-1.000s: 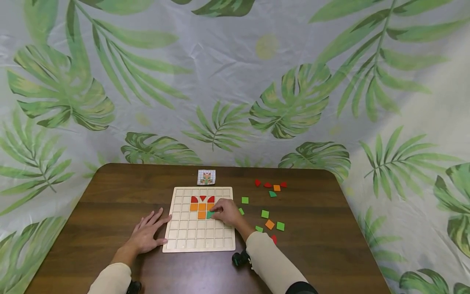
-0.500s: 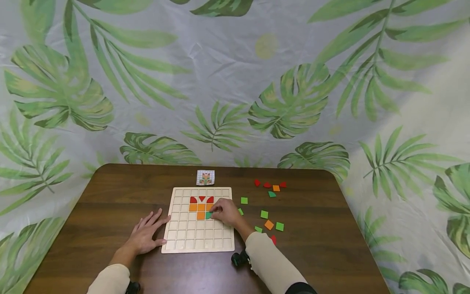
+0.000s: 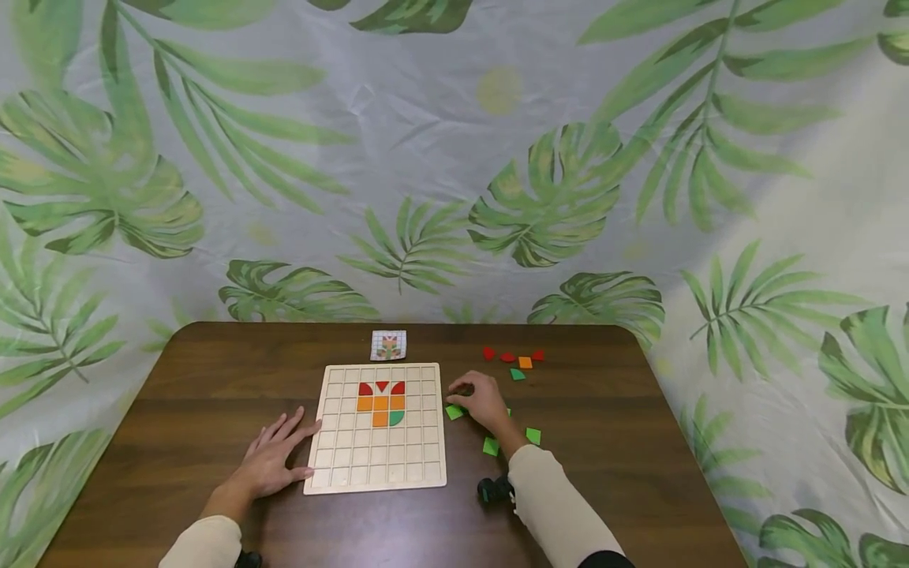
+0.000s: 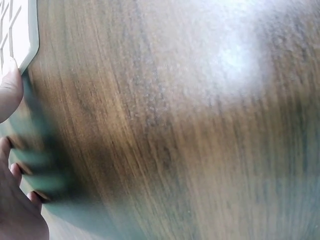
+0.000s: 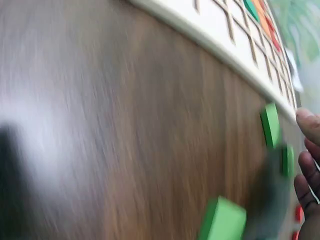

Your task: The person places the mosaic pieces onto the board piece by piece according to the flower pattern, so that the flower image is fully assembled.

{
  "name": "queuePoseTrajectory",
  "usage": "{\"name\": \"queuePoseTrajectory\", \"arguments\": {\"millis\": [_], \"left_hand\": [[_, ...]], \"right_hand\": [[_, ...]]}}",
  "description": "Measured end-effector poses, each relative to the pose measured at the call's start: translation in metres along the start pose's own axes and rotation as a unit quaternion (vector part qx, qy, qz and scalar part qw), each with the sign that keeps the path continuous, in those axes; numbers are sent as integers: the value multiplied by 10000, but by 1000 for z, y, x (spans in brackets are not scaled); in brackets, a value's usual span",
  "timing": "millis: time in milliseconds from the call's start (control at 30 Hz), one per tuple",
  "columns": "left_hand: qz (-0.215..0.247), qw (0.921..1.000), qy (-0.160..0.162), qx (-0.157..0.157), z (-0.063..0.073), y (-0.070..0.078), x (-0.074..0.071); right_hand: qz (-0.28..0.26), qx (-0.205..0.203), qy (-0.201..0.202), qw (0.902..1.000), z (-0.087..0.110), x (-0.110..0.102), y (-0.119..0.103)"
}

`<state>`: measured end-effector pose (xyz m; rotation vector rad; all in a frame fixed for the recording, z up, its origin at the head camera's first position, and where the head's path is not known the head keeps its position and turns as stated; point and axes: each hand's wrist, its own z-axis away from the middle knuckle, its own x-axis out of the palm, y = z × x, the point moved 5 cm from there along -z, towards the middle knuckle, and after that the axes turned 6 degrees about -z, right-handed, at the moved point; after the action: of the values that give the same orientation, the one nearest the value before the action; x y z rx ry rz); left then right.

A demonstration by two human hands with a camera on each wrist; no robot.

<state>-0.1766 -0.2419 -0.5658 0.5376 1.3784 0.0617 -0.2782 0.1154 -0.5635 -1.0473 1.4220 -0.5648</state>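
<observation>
My left hand (image 3: pixel 273 457) lies spread on the table at the left edge of the gridded wooden board (image 3: pixel 376 465); in the left wrist view its thumb (image 4: pixel 11 90) touches the board's rim. On the board sit red corner pieces, a red triangle (image 3: pixel 382 386), several orange squares (image 3: pixel 380 403) and a green quarter-circle tile (image 3: pixel 397 418). To the right of the board, my right hand (image 3: pixel 484 401) hovers with fingers bent and nothing between them. Its fingertips are close over a green square tile (image 3: pixel 454 412). In the right wrist view, thumb and fingers are apart.
Behind the board lies a small pattern card (image 3: pixel 388 345). Loose red pieces (image 3: pixel 507 357), an orange square (image 3: pixel 525 363) and a green quarter-circle (image 3: pixel 518 375) lie at the back right. More green squares (image 3: pixel 533 436) lie around my right forearm, which hides part of the table.
My right hand has let go of the green quarter-circle, which stays on the board, and has moved right, off the board to the loose green tiles. My left hand stays at the board's edge.
</observation>
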Motion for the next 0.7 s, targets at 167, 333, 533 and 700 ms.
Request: {"name": "queuePoseTrajectory", "arguments": {"millis": [167,333,533,700], "left_hand": [[79,9999,71,21,0,-1,0],[84,9996,264,100,1,-3,2],[-84,9998,145,65,2,-4,2],[-137,9999,-19,21,0,-1,2]], "right_hand": [[-54,350,656,9972,2,-34,21],[73,821,1209,9892,4,-63,41],[-106,1231,1635,9788,7,-86,58],[-226,1451,1854,9716,13,-95,68]]}}
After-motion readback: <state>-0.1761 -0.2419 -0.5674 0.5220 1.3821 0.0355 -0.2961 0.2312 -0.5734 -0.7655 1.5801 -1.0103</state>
